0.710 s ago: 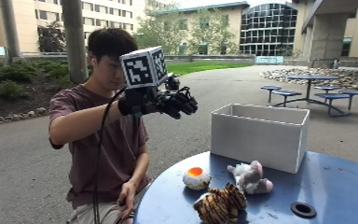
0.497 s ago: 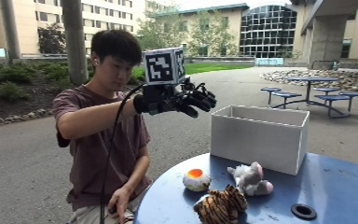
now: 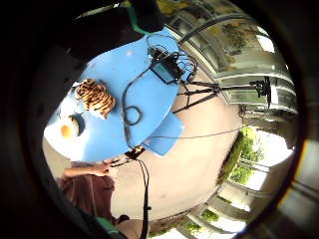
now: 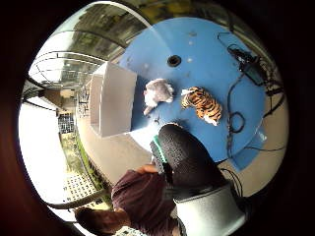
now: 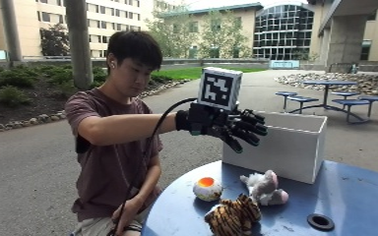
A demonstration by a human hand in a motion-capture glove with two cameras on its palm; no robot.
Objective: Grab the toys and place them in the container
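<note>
hand (image 5: 232, 127): R, gloved, raised in air over table edge, just in front of box's near end; fingers spread & a bit bent, nothing in it. Well above toys, no contact w/ any.
thumb (image 4: 184, 155): fills mid of thumb-side palm view, nothing against it.
box (image 5: 277, 143): white, open top, on blue table (image 5: 366, 196) at far side from person; inside not visible from outside view. In thumb-side view (image 4: 110, 98) sits at table edge, beside grey toy.
ball (image 5: 207, 189): white w/ orange top, on table, nearest person, near edge; also in little-finger-side view (image 3: 69, 129).
grey toy (image 5: 264, 188): plush, grey/white w/ pink, on table betw ball & box, just in front of box; (image 4: 157, 92).
tiger (image 5: 234, 216): striped plush, on table, nearest cam, touching or just beside grey toy, can't tell which; (image 4: 203, 104), (image 3: 94, 95).
hole (image 5: 320, 221): black ring in table top, apart from toys; (image 4: 173, 61).
other hand (image 3: 102, 168): bare, low at table edge by person's lap, not on toys.
cables (image 3: 130, 117): black, coiled on table past tiger, run to a small device (image 3: 164, 69).
</note>
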